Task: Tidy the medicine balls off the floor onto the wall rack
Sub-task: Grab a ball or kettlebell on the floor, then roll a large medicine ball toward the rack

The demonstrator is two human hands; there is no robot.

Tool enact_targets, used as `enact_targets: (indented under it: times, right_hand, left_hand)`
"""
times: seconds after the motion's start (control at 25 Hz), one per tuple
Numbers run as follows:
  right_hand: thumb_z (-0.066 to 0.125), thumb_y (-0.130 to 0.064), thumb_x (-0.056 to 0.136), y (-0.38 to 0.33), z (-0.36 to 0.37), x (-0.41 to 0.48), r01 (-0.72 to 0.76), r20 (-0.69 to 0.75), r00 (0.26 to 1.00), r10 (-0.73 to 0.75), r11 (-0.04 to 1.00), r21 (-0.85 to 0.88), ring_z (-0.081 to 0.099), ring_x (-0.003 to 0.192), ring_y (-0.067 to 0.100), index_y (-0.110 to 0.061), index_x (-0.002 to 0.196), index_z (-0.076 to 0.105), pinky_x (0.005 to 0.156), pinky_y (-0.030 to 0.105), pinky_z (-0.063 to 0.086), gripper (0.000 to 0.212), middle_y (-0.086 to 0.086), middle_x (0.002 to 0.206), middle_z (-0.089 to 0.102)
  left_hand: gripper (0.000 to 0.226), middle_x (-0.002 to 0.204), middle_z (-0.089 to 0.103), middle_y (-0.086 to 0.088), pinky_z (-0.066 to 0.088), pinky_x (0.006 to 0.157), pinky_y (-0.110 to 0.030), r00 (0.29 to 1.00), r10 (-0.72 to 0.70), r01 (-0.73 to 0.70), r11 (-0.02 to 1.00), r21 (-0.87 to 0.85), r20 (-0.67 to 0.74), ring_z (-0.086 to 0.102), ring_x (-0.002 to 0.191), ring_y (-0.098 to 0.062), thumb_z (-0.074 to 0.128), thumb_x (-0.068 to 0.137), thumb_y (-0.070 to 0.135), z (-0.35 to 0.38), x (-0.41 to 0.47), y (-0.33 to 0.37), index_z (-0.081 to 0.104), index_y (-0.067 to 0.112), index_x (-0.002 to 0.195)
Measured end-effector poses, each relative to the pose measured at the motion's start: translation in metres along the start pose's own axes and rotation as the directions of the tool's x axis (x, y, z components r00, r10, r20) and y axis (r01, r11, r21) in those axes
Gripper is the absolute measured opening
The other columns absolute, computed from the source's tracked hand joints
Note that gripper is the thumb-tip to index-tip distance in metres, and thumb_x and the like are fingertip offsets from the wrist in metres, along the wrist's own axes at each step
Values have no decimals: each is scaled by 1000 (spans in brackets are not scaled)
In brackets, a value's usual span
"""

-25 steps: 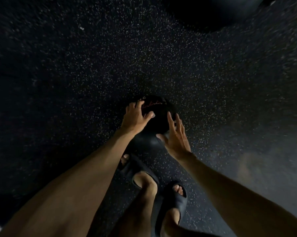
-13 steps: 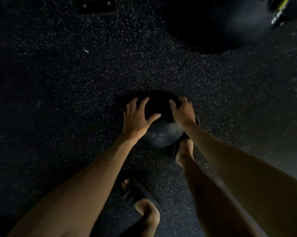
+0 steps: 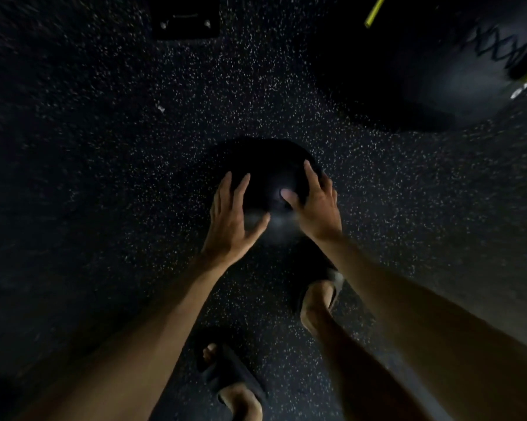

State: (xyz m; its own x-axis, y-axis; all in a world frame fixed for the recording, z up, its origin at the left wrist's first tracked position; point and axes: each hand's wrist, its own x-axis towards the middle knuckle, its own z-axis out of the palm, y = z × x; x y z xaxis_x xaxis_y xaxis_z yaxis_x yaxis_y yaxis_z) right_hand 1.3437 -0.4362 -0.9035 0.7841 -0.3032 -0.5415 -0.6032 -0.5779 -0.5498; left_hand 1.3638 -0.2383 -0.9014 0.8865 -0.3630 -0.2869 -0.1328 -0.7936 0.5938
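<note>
A small black medicine ball [image 3: 269, 174] sits at the centre of the dark speckled floor, just ahead of my feet. My left hand [image 3: 233, 220] presses on its left side with fingers spread. My right hand [image 3: 315, 205] wraps its right side, thumb on top. Both hands grip the ball between them. Whether the ball still touches the floor I cannot tell in the dim light. A much larger black ball [image 3: 444, 65] with zigzag stitching lies at the top right.
A dark flat plate [image 3: 185, 18] with two bolts sits on the floor at the top. Yellow-green straps [image 3: 375, 11] cross the big ball. My feet in dark slides [image 3: 234, 375] stand below the small ball. Speckled rubber floor [image 3: 89, 177] spreads left.
My right hand went from hovering beside the ball to gripping its right side. My right foot stepped forward under the ball, and the view shifted so the big ball shows more.
</note>
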Motion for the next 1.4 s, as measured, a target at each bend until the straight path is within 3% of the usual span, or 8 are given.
enact_targets:
  times: [0.2, 0.44, 0.64, 0.76, 0.92, 1.12, 1.2, 1.4]
  right_hand:
    - [53, -48, 98, -38, -37, 94, -90, -88, 991, 104, 984, 154, 42, 131, 39, -13, 145, 41, 105, 48, 42, 60, 21, 138, 47]
    - [55, -35, 99, -24, -37, 65, 286, -87, 950, -300, 947, -147, 21, 147, 39, -25, 157, 18, 116, 51, 35, 70, 17, 160, 15]
    - [54, -41, 99, -37, -64, 113, 211, -33, 976, -215, 973, -98, 0, 154, 34, -39, 158, -3, 115, 55, 36, 82, 9, 167, -8]
    - [56, -51, 96, -56, -91, 154, 108, -32, 993, -113, 988, -114, 20, 149, 37, -37, 159, 6, 107, 55, 42, 82, 14, 164, 13]
    - [62, -43, 94, -81, -119, 198, 6, -146, 989, 2, 998, 57, 42, 132, 36, -22, 150, 33, 100, 47, 45, 66, 16, 145, 38]
    - [54, -25, 98, -67, -122, 191, 145, 47, 989, -142, 987, -72, 17, 151, 33, -29, 158, 19, 120, 48, 29, 70, 6, 166, 14]
    - [52, -22, 99, -63, -121, 173, 132, 101, 988, -120, 985, -111, 19, 150, 32, -29, 158, 20, 119, 46, 28, 67, 6, 164, 20]
    - [45, -20, 101, -101, -117, 74, 324, 209, 939, -272, 904, -279, 61, 109, 31, -16, 129, 54, 83, 35, 50, 30, 14, 124, 60]
  left_hand:
    - [78, 163, 12, -17, 39, 110, -56, 995, -43, 40, 999, -29, -86, 20, 147, -36, 58, 94, 51, 3, 44, 7, 19, 32, 158]
    - [58, 134, 45, -15, 50, 95, -49, 899, -320, 309, 947, -85, -300, 44, 123, -31, 67, 90, 47, -19, 180, 60, 50, 14, 135]
    - [42, 131, 45, -14, 49, 102, -33, 937, -46, -6, 989, -145, -346, 48, 123, -24, 70, 90, 19, -25, 195, 69, 55, 7, 127]
    - [48, 132, 46, -14, 51, 99, -44, 915, -89, 95, 995, -4, -392, 47, 123, -27, 72, 88, 25, -9, 184, 67, 53, 10, 129]
    - [59, 147, 40, -19, 45, 105, -40, 951, -107, 90, 993, -71, -290, 44, 131, -33, 66, 94, 20, -2, 199, 89, 44, 10, 148]
    - [67, 166, 6, -16, 21, 116, -28, 989, -143, 147, 982, -122, 42, 12, 153, -30, 58, 98, 11, -29, 236, 109, 26, 15, 157]
    - [59, 160, 23, -19, 33, 118, -35, 977, -184, 193, 977, -86, 105, 30, 146, -32, 57, 98, 9, -41, 230, 115, 35, 13, 153]
    - [31, 126, 65, -11, 55, 93, -44, 925, -374, 376, 926, -26, 65, 65, 110, -27, 50, 100, 18, -87, 133, 105, 58, 16, 130]
